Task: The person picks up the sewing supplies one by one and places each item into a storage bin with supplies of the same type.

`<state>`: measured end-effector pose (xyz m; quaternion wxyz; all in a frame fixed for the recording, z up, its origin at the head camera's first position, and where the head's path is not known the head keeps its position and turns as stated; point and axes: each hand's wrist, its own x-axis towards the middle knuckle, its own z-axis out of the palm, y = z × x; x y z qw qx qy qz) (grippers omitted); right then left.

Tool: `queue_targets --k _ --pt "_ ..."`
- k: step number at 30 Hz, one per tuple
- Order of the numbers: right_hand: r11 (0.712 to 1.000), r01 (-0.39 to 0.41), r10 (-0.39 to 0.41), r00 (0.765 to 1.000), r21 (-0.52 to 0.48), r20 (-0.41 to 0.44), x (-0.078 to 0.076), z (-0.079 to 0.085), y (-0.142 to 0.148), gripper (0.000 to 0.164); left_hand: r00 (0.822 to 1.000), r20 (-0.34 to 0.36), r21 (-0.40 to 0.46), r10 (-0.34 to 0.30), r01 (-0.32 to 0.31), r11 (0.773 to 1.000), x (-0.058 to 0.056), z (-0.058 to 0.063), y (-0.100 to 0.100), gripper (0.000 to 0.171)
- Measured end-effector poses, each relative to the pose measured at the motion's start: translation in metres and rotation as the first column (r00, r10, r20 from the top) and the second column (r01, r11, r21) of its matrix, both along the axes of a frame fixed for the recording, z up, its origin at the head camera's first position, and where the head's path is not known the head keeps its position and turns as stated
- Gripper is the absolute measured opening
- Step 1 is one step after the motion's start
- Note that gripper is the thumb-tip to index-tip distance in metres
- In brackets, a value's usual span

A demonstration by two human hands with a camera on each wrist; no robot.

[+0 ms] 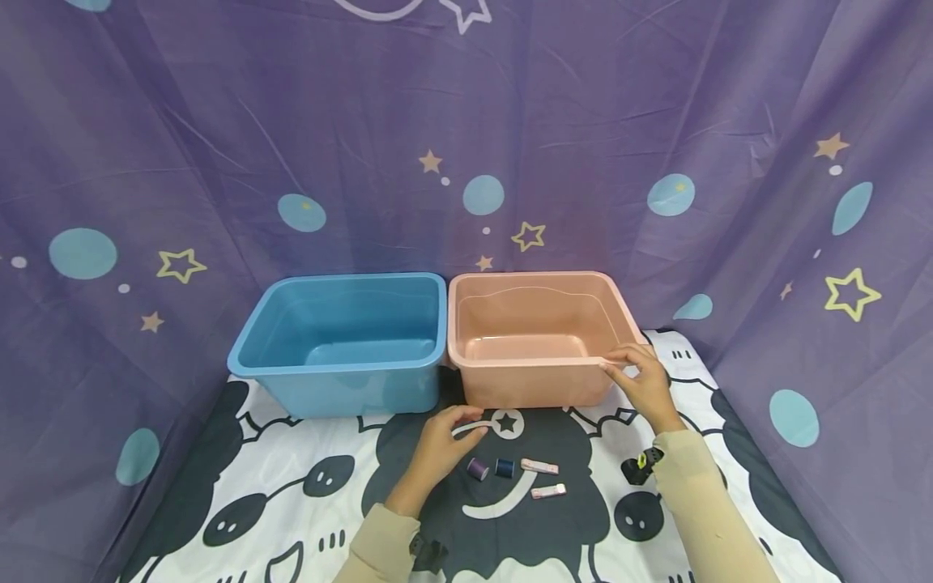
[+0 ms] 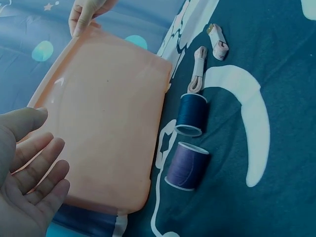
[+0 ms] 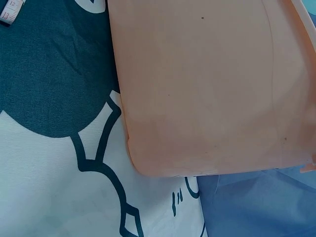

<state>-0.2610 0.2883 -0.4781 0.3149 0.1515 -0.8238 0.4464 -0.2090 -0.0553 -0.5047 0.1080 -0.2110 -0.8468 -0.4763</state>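
1. Bin of peach plastic (image 1: 539, 385), upright on the cloth, its opening facing up; the inside floor shows bare.
2. Right hand (image 1: 645, 389) at its near right corner: thumb and fingers bent over the rim, pinching it.
3. Left hand (image 1: 440, 445) in front of the bin's near left corner, fingers apart and loosely bent, holding nothing; whether a fingertip touches the wall, I cannot tell.
4. Purple thread spool (image 1: 477, 469) on the cloth near the left hand, to the right of its fingers.
5. Navy thread spool (image 1: 504, 468) just beside it, to the right.
6. Two folded measuring tapes right of the spools: the farther tape (image 1: 539, 466) just beside the navy one, the nearer tape (image 1: 548, 491) a little closer to the person.
7. Blue plastic bin (image 1: 350, 393) immediately left of the peach one, also upright, its floor visible.
8. Printed cloth (image 1: 510, 530) under everything, black and white cartoon figures.
9. Purple curtain (image 1: 364, 121) behind and at both sides, patterned with stars and blue rounds.
10. Beige sleeves (image 1: 717, 518) on both arms.
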Motion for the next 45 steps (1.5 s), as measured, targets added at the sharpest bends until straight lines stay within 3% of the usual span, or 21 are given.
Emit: queue_targets --k 19,34,45 --pt "1.000 0.005 -0.005 1.000 -0.007 0.013 -0.001 -0.001 0.000 0.019 1.000 0.014 -0.042 0.021 -0.020 0.999 0.000 -0.017 -0.002 0.025" --pt "1.000 -0.001 0.001 1.000 -0.016 -0.013 0.001 0.002 -0.003 0.018 0.999 0.036 -0.011 0.009 -0.009 1.000 0.004 -0.024 -0.003 0.025" --pt "1.000 0.014 -0.013 1.000 -0.013 0.018 0.002 0.001 -0.001 0.019 0.997 0.076 0.013 -0.003 0.002 1.000 0.008 -0.028 -0.002 0.027"
